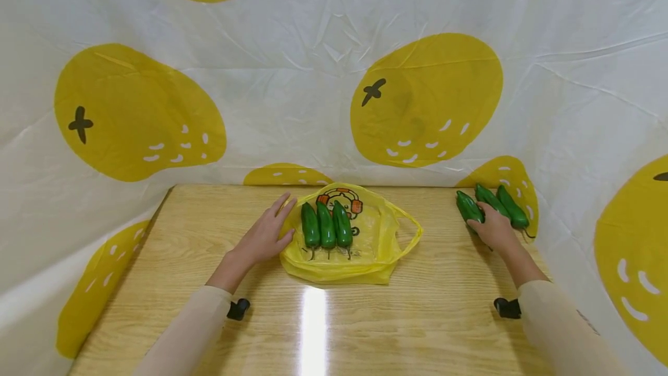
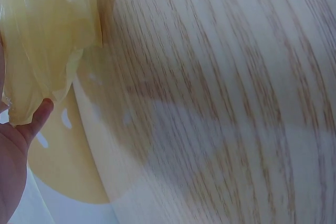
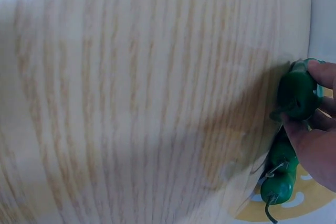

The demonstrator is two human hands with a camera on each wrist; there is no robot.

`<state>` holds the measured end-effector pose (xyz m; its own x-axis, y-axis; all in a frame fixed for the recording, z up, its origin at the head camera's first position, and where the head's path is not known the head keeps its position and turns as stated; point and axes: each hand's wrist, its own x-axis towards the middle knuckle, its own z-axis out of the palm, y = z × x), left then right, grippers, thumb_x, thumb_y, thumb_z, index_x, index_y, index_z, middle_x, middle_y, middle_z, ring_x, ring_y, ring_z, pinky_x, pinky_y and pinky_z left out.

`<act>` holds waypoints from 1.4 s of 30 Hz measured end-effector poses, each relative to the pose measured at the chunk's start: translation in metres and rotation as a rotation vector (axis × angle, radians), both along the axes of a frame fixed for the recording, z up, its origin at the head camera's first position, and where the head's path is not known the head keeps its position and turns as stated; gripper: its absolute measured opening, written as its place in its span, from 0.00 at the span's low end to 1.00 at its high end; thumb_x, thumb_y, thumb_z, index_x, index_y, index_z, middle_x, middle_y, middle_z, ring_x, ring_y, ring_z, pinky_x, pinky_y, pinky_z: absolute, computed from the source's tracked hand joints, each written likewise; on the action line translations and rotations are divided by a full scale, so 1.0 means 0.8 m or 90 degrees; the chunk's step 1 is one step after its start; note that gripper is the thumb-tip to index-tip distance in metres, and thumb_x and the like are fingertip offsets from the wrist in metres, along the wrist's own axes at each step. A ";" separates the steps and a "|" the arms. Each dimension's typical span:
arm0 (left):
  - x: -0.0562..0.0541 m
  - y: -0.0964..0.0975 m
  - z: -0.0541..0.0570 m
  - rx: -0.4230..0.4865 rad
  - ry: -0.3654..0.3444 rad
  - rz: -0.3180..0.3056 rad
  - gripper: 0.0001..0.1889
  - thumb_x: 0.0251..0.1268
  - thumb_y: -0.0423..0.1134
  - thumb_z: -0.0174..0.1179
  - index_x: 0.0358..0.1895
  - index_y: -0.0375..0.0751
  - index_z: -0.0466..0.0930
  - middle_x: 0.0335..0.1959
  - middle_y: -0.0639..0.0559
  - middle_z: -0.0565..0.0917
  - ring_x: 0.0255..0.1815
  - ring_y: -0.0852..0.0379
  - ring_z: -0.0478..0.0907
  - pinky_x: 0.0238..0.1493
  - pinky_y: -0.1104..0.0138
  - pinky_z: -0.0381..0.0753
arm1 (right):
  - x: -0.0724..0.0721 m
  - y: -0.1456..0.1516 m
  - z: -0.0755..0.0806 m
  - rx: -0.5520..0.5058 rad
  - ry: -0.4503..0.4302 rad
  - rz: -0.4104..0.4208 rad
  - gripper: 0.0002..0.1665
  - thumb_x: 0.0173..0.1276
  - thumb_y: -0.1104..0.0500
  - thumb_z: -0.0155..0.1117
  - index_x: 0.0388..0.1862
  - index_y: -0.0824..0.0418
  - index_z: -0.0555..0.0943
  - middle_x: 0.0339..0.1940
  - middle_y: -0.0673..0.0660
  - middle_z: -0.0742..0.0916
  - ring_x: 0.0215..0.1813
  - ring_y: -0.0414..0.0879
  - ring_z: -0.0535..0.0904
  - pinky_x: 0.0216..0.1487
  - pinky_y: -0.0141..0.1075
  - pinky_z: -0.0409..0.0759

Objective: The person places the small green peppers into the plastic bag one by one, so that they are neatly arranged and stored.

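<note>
A yellow plastic bag [image 1: 369, 237] with a cartoon print lies flat on the table, its handle loop pointing right. Three green peppers [image 1: 326, 234] lie side by side over the bag, stems toward me. At the bag's left edge my left hand [image 1: 262, 237] rests with fingers spread; its thumb touches the plastic [image 2: 47, 40] in the left wrist view. Over at the far right, my right hand [image 1: 494, 230] pinches a green pepper [image 1: 467, 206] between thumb and fingers. Two more green peppers [image 1: 514, 209] lie just right of it, partly hidden by that hand.
The wooden table [image 1: 396, 329] ends at a white cloth [image 1: 292, 97] with yellow fruit prints, which rises behind it and along both sides. Black camera mounts [image 1: 239, 309] show at both wrists. A bright light reflection [image 1: 313, 329] runs down the table's front middle.
</note>
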<state>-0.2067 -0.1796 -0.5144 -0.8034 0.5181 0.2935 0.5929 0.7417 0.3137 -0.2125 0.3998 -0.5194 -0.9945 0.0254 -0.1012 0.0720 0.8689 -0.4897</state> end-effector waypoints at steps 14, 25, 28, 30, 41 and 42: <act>-0.003 0.000 -0.003 -0.007 -0.003 -0.002 0.40 0.72 0.40 0.63 0.82 0.38 0.55 0.85 0.39 0.52 0.74 0.33 0.68 0.72 0.43 0.72 | 0.001 0.002 0.005 -0.028 -0.043 0.007 0.47 0.80 0.50 0.56 0.80 0.79 0.49 0.73 0.84 0.65 0.69 0.81 0.64 0.64 0.71 0.68; -0.001 0.000 -0.003 -0.012 0.001 -0.003 0.40 0.72 0.41 0.63 0.82 0.37 0.54 0.85 0.39 0.51 0.75 0.33 0.68 0.72 0.43 0.72 | 0.011 0.000 0.005 -0.096 -0.037 -0.023 0.46 0.81 0.51 0.57 0.80 0.79 0.50 0.74 0.84 0.63 0.70 0.79 0.64 0.65 0.68 0.70; -0.001 0.002 -0.001 -0.012 -0.003 -0.002 0.41 0.72 0.41 0.63 0.82 0.38 0.54 0.85 0.39 0.51 0.75 0.34 0.67 0.72 0.43 0.71 | 0.015 0.002 0.005 -0.124 -0.043 -0.038 0.46 0.82 0.51 0.55 0.80 0.79 0.48 0.73 0.84 0.63 0.69 0.77 0.65 0.63 0.66 0.73; 0.000 0.003 0.000 -0.010 -0.003 -0.001 0.41 0.71 0.40 0.63 0.82 0.38 0.54 0.85 0.39 0.51 0.75 0.33 0.67 0.72 0.43 0.71 | 0.018 0.003 0.006 -0.131 -0.044 -0.041 0.46 0.82 0.50 0.53 0.80 0.79 0.47 0.73 0.84 0.63 0.68 0.77 0.66 0.62 0.64 0.74; 0.000 0.001 0.001 -0.008 -0.004 0.001 0.41 0.71 0.40 0.63 0.82 0.38 0.54 0.84 0.39 0.52 0.73 0.33 0.69 0.71 0.42 0.72 | 0.033 0.009 0.020 -0.188 -0.070 -0.031 0.46 0.84 0.51 0.51 0.80 0.81 0.45 0.75 0.85 0.60 0.74 0.79 0.59 0.70 0.67 0.68; 0.000 0.001 0.001 -0.009 -0.005 0.002 0.41 0.72 0.40 0.63 0.82 0.38 0.54 0.85 0.39 0.51 0.73 0.33 0.69 0.71 0.42 0.72 | 0.034 0.009 0.022 -0.196 -0.073 -0.030 0.46 0.84 0.51 0.51 0.80 0.81 0.44 0.75 0.85 0.60 0.74 0.80 0.58 0.70 0.67 0.67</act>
